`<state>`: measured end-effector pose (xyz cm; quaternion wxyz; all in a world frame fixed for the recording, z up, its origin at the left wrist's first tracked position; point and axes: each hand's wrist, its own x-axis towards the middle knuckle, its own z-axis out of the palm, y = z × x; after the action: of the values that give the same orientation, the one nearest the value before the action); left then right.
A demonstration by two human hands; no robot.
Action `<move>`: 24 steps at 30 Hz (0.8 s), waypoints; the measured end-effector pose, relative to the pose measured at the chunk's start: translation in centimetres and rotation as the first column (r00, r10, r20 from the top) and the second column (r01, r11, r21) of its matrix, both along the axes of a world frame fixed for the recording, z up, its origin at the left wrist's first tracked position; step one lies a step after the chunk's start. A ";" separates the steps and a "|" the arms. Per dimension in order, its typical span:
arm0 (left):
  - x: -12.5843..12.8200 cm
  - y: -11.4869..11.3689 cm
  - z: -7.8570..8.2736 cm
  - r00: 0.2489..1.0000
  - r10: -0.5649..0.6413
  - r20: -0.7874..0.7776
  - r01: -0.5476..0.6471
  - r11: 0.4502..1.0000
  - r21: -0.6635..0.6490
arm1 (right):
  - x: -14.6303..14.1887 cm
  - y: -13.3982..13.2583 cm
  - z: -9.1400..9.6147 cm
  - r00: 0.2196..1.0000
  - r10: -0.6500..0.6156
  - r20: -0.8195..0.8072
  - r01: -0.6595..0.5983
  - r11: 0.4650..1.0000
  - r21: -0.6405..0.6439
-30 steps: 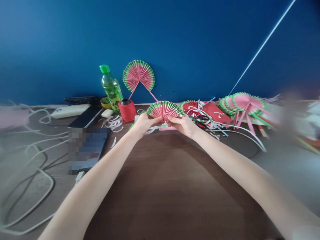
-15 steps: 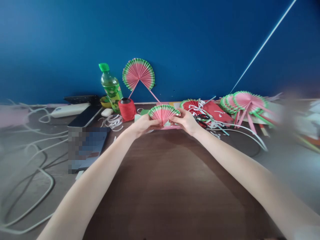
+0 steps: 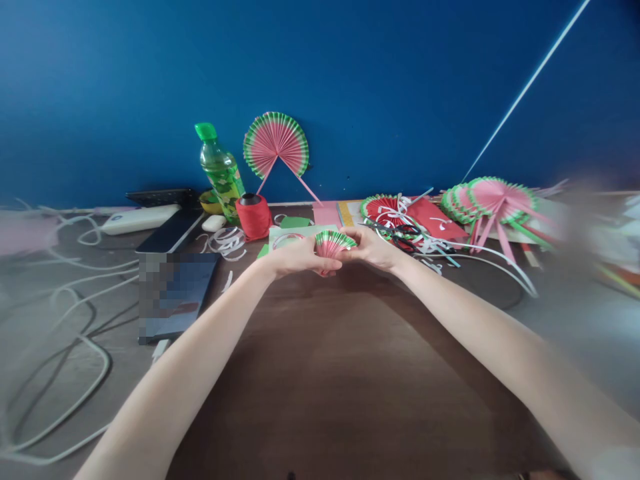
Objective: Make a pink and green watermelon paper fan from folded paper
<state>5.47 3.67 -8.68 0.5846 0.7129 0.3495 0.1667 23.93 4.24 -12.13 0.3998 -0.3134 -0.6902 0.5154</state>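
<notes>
Between my two hands is a small pleated paper fan (image 3: 332, 244), pink with a green and white edge, its folds partly squeezed together. My left hand (image 3: 303, 259) grips its left side, with the thumb across the lower front. From the right, my right hand (image 3: 369, 247) pinches the other side near the green edge. The fan is held above the far part of the brown table (image 3: 340, 360). Its lower point is hidden behind my left fingers.
A finished-looking round fan (image 3: 277, 143) leans on the blue wall. Left stand a green bottle (image 3: 221, 175), a red thread spool (image 3: 254, 217) and a phone (image 3: 187, 293) with cables. Right lie scissors (image 3: 400, 232), paper strips, a red packet (image 3: 436, 220) and several fans (image 3: 493, 200).
The fan has gone from spread wide to more narrowly folded. Both hands have come slightly lower, and my left hand has shifted right, closer to the other.
</notes>
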 end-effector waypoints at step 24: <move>0.7 0.1 -2.0 0.984 0.036 -0.173 -0.013 0.991 0.135 | 0.6 0.1 0.7 0.989 0.127 0.081 -0.126 0.992 -0.017</move>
<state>6.21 3.80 -10.72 0.5006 0.7579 0.3965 0.1334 24.55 4.35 -11.44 0.3358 -0.2920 -0.7214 0.5306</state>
